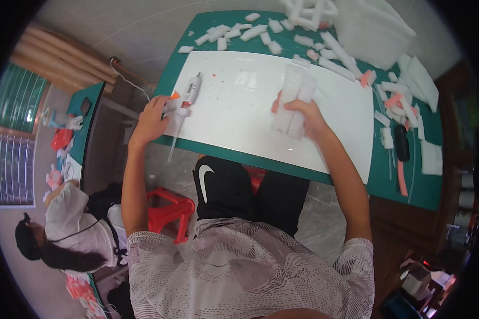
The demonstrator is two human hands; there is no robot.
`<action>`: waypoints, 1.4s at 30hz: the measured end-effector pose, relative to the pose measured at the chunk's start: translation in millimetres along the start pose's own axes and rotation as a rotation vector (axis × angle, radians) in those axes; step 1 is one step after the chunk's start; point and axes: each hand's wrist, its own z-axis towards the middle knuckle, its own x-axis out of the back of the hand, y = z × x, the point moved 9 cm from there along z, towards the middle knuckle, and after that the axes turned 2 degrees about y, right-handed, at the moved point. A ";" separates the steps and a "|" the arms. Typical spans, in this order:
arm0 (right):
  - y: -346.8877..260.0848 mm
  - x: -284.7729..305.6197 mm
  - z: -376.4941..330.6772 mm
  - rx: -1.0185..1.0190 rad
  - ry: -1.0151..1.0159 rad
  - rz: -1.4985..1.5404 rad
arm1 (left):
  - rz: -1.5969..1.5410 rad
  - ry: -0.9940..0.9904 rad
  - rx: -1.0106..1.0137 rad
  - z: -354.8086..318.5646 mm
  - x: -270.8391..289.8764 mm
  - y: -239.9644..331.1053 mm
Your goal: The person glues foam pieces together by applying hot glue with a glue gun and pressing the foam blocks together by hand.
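Note:
At the left edge of the white board (239, 122), my left hand (153, 118) has its fingers curled at the handle end of a white hot glue gun (190, 94). The gun has an orange trigger, its nozzle points away from me, and a clear glue stick (174, 139) sticks out of its rear. My right hand (307, 116) grips a white foam piece (298, 85), made of long blocks side by side, over the right part of the board. A bit of pink (275, 102) shows at its left side.
White foam offcuts (253, 33) lie along the table's far edge. A large white foam block (375, 32) stands far right. A black-handled tool (402, 143) lies among scraps on the green tabletop (426, 189). A red stool (170, 212) and another person (80, 228) are at left.

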 end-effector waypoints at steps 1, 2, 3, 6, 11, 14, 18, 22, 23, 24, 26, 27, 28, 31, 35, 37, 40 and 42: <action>-1.1 2.2 -1.2 0.005 0.016 0.001 | 0.102 -0.032 0.009 4.2 -2.9 0.5; 1.7 4.2 -2.1 -0.031 0.034 0.013 | 0.099 -0.036 -0.003 8.9 -5.1 3.6; 4.8 5.8 -3.3 -0.068 0.049 0.025 | 0.065 -0.078 0.037 12.6 -10.3 1.3; 5.0 1.0 -5.3 -0.109 -0.007 0.022 | 0.063 -0.103 0.064 16.5 -15.4 3.0; 1.5 -13.6 -7.1 -0.109 -0.123 0.001 | 0.019 -0.011 -0.010 19.2 -17.0 6.3; -3.1 -14.3 -9.8 -0.099 -0.126 0.069 | 0.016 0.007 -0.075 22.3 -16.9 17.5; 3.1 -6.0 -1.5 -0.154 -0.142 0.220 | 0.047 0.031 -0.087 25.1 -13.5 22.5; 2.2 -11.2 2.2 -0.134 -0.190 0.225 | 0.054 0.021 -0.095 24.1 -14.4 16.7; 2.0 -11.4 2.2 -0.133 -0.194 0.226 | 0.057 0.023 -0.092 25.0 -13.8 17.4; 1.8 -9.3 1.0 -0.138 -0.189 0.232 | 0.091 -0.007 -0.082 26.5 -17.4 18.6; 2.9 -7.9 -0.6 -0.143 -0.180 0.241 | 0.126 -0.040 -0.074 26.4 -17.8 21.2; 2.7 -6.8 0.2 -0.138 -0.158 0.233 | 0.150 -0.048 -0.079 26.3 -14.8 22.2; 1.8 -3.6 -0.4 -0.133 -0.133 0.222 | 0.171 -0.057 -0.087 26.4 -14.3 24.3; 4.4 -2.0 2.8 -0.113 -0.113 0.174 | 0.313 0.026 -0.178 21.6 -3.5 32.7; 0.4 -5.0 -0.3 -0.071 -0.076 0.114 | 0.236 0.150 -0.244 17.1 0.3 36.9; -2.7 0.1 -1.6 -0.047 -0.016 0.036 | 0.160 0.289 -0.306 16.2 7.5 47.6; -2.2 7.7 -0.7 -0.053 0.030 -0.019 | -0.001 0.293 -0.242 18.8 10.5 56.9; -11.2 7.4 -2.0 -0.015 0.032 -0.068 | -0.049 0.316 -0.289 21.9 16.5 74.0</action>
